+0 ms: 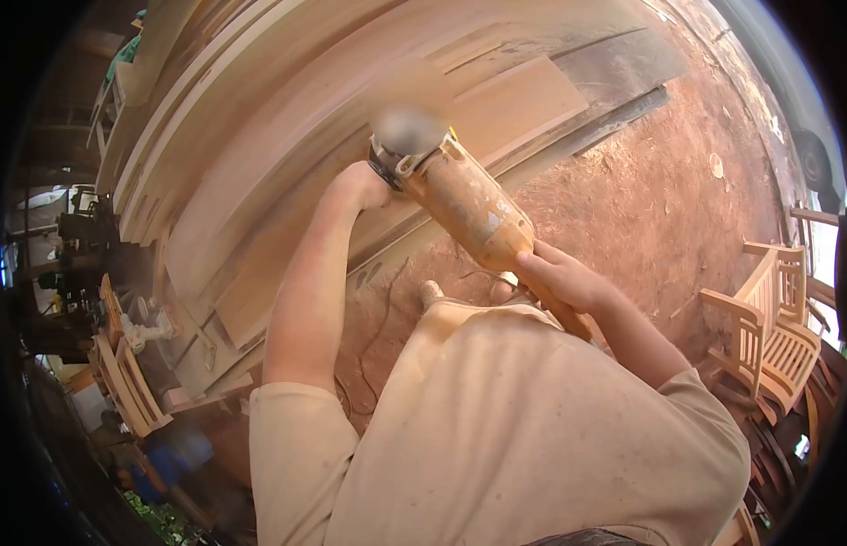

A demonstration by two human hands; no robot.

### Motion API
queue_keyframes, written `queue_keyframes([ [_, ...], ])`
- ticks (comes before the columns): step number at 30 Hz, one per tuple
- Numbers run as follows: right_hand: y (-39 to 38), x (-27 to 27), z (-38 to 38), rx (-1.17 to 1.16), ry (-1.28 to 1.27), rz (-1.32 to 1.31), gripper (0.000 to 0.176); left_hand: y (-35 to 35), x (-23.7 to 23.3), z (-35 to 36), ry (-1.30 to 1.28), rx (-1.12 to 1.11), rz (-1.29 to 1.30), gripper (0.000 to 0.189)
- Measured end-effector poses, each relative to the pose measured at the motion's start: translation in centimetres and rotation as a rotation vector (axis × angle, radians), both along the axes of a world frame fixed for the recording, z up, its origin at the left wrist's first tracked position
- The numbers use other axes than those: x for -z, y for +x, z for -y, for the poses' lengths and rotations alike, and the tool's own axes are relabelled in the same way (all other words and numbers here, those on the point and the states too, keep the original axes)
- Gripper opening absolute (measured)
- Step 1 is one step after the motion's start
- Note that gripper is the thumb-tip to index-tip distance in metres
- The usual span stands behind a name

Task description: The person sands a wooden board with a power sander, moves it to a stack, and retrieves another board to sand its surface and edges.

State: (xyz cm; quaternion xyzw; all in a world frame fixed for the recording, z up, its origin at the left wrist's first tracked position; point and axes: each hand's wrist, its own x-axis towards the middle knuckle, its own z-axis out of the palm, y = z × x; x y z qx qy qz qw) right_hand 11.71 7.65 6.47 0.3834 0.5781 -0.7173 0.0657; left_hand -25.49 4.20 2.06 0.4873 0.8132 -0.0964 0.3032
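A large dusty yellow angle grinder (469,209) slants across the middle of the head view, its head away from me and its rear handle near my waist. My left hand (360,187) is closed at the side of its head, the fingers mostly hidden behind the tool. My right hand (564,278) wraps round the rear handle, with the thumb on top. The grinder's head overlaps a long wooden board (351,159); a blurred patch covers the front of the head.
Long wooden boards (232,118) lie side by side on the left. A shorter panel (519,105) lies toward the far end. Wooden chairs stand at the right (765,318) and left (123,364). A cord (376,341) trails over the reddish dusty ground (642,191) by my feet.
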Motion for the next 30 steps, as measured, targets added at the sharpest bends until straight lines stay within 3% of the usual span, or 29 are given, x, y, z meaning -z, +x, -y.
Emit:
queue_keyframes([
  [4, 0.4, -0.6, 2.6, 0.113, -0.06, -0.083, 0.06, 1.3, -4.4, 0.2, -0.032, 0.002, -0.034, 0.04],
  [10, -0.1, -1.8, 4.9, 0.174, -0.043, -0.041, 0.054, 0.2, -4.1, -1.2, 0.008, -0.048, -0.088, 0.043],
  [12, -0.7, -2.7, 5.9, 0.205, -0.008, -0.013, 0.053, 0.5, -6.0, -1.4, 0.007, -0.044, -0.096, 0.045],
  [16, -1.1, -4.9, 6.9, 0.36, 0.039, 0.017, 0.053, 1.0, -7.1, -5.0, 0.012, 0.111, -0.103, 0.044],
  [20, 1.2, -5.3, 4.3, 0.478, 0.062, 0.041, 0.054, 4.6, -10.0, -9.6, 0.097, 0.184, -0.068, 0.043],
  [23, 3.3, -6.1, 1.5, 0.523, 0.019, 0.035, 0.055, 7.4, -12.2, -12.4, 0.333, 0.142, -0.014, 0.041],
  [30, 6.0, -3.1, -3.4, 0.773, -0.025, 0.049, 0.052, 11.4, -9.8, -20.5, 0.565, 0.184, 0.098, 0.035],
])
